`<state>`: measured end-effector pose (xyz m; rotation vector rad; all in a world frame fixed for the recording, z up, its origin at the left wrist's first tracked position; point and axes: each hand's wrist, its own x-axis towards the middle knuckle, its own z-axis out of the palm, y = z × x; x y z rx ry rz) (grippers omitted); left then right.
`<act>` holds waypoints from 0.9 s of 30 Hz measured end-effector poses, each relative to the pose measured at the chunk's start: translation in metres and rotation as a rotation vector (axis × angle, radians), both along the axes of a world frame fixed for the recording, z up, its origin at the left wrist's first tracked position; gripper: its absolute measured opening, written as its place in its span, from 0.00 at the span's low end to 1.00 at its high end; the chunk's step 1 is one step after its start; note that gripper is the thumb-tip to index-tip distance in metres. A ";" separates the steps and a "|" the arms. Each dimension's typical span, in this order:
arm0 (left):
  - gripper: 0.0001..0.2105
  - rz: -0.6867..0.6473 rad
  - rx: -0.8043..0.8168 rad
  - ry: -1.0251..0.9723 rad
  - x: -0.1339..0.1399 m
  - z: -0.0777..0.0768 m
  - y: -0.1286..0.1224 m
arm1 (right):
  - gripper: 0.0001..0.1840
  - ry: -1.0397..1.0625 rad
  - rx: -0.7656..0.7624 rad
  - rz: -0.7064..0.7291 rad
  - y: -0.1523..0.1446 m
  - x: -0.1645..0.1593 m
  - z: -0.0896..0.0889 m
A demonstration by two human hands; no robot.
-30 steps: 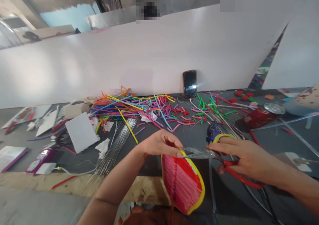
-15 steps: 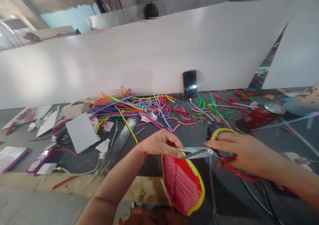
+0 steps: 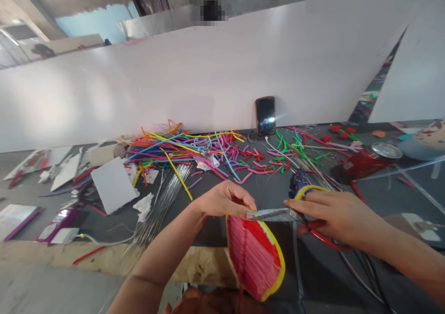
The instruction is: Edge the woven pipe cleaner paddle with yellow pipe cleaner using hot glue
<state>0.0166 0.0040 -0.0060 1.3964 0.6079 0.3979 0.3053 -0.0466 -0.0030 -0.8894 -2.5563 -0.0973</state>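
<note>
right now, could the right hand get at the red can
Probably not: the right hand is holding scissors. The red can sits just beyond, with nothing large between, so once freed, that hand likely could.

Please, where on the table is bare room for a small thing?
Small bare patches of dark tabletop lie between the cut pipe-cleaner pieces and the scissors, and between the right forearm and the red drink can. Crowded: the left side, with the pipe-cleaner pile and metal wires.
</note>
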 end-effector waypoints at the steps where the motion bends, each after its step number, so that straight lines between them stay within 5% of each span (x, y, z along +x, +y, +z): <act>1: 0.21 -0.003 0.003 -0.005 0.000 0.000 0.000 | 0.18 0.004 0.006 -0.002 0.000 0.000 -0.001; 18: 0.19 -0.008 0.041 -0.097 -0.002 -0.006 0.000 | 0.19 0.035 -0.039 -0.010 -0.006 0.000 -0.025; 27: 0.17 -0.030 0.044 -0.134 -0.003 -0.007 0.001 | 0.19 0.029 -0.111 0.015 -0.008 -0.012 -0.003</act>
